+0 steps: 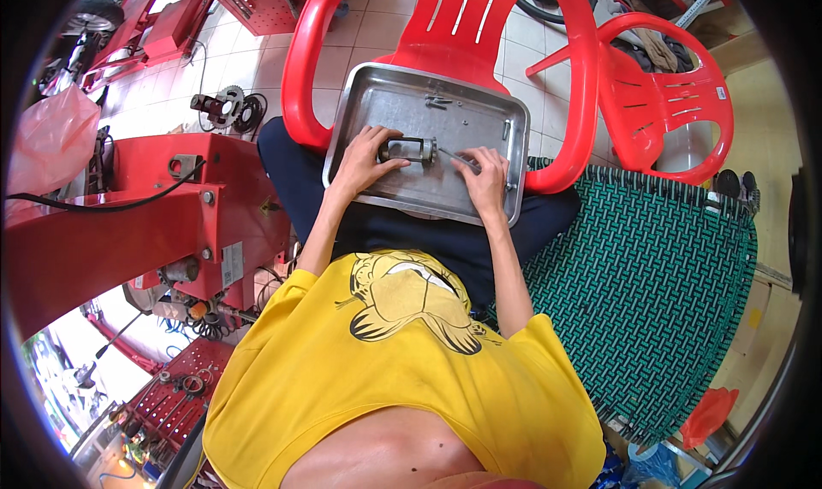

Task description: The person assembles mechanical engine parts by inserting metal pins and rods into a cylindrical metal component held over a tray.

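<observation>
Tray (377, 95): metal, soft sheen. Chair (452, 54): smooth, glossy plastic. Cylindrical part (425, 151): dull metal. Woven seat (642, 292): rough. Shirt (411, 365): matt cloth.

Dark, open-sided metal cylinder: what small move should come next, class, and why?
Perhaps the right hand should align its slim grey metal rod with the cylinder, since it slants toward the cylinder's right end while the left hand holds the other.

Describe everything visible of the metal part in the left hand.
The metal part looks dark grey, roughly cylindrical, with an opening in its side. It lies sideways over the tray; the left hand grips its left end. A thin rod in the right hand points at its right end; contact is unclear.
</observation>
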### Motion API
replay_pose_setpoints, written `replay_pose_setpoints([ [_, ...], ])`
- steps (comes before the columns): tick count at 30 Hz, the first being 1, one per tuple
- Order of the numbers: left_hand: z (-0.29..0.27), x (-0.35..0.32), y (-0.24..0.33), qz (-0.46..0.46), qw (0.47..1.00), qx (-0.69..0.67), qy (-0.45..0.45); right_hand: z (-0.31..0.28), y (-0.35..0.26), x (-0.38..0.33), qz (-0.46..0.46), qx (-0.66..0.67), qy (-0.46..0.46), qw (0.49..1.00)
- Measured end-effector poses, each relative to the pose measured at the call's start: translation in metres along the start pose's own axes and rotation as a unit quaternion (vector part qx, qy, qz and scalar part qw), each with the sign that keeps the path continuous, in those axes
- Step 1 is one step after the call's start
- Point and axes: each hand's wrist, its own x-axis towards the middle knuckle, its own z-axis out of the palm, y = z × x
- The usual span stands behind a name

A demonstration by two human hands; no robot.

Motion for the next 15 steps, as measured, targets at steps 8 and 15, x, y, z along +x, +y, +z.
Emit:
replay_pose_setpoints([
  [8, 0.003, -0.001, -0.004, -0.005, 1.0, -0.011, 0.014, -0.004, -0.001, 0.004, -0.014, 0.026, 0.144, 0.989],
  [15, 0.007, 0.001, -0.009, -0.012, 1.0, -0.013, 0.012, -0.02, -0.001, 0.027, 0.052, 0.123, 0.144, 0.98],
])
